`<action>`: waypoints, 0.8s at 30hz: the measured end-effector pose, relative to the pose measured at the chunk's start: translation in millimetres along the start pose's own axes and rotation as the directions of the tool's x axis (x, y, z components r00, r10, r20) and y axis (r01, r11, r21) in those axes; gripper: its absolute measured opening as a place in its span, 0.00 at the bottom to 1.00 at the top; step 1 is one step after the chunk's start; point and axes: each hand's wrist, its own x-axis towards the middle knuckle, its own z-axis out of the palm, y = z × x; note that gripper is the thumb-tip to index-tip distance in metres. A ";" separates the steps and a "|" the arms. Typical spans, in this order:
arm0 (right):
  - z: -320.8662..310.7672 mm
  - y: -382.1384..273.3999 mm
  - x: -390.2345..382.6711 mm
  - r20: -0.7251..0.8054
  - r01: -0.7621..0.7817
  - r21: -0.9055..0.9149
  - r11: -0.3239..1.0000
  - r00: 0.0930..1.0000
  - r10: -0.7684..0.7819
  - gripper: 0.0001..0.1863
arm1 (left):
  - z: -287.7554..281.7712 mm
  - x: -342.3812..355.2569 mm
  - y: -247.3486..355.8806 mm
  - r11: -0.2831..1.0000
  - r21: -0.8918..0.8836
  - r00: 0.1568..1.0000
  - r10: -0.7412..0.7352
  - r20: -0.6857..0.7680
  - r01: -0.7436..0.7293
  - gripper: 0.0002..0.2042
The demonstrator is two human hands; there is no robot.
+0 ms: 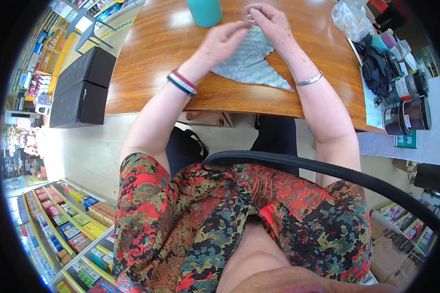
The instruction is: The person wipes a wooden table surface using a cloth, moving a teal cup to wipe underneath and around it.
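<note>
On the wooden table [156,63] lies a pale grey-green cloth [259,73] with a bumpty, textured surface and a pointed corner toward the near edge. My right hand [272,28] is above its far end, thumb and fingers pinched round a small white ring-like thing [250,18], too small to name surely. Reaching in from the left, my left hand [222,46] lies over the cloth's left side, fingers pointing at the right hand. Motion smears those fingers, so their grip cannot be made out. Behind the left hand stands a teal container [205,12].
Along the table's right side are a clear plastic bag [351,22], a black bag [376,71] and several jars [408,117]. Two black boxes [83,88] stand left of the table, near a grey chair [90,34]. A black tube [322,166] crosses before my body.
</note>
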 end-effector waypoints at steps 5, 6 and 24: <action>-10.2 -41.8 -11.4 0.388 0.125 -0.446 0.886 0.919 0.066 0.27 | -75.0 -13.9 -12.2 0.972 -0.067 0.895 -0.233 -0.380 0.225 0.20; -8.4 -43.8 -15.6 0.466 0.192 -0.534 0.824 0.880 0.097 0.30 | -81.2 -12.0 -21.6 0.972 -0.041 0.856 -0.225 -0.465 0.233 0.25; -36.0 -23.7 -10.2 0.300 0.178 -0.901 0.395 0.914 0.273 0.22 | -91.8 30.3 -79.1 0.963 0.227 0.791 0.022 -0.611 0.149 0.34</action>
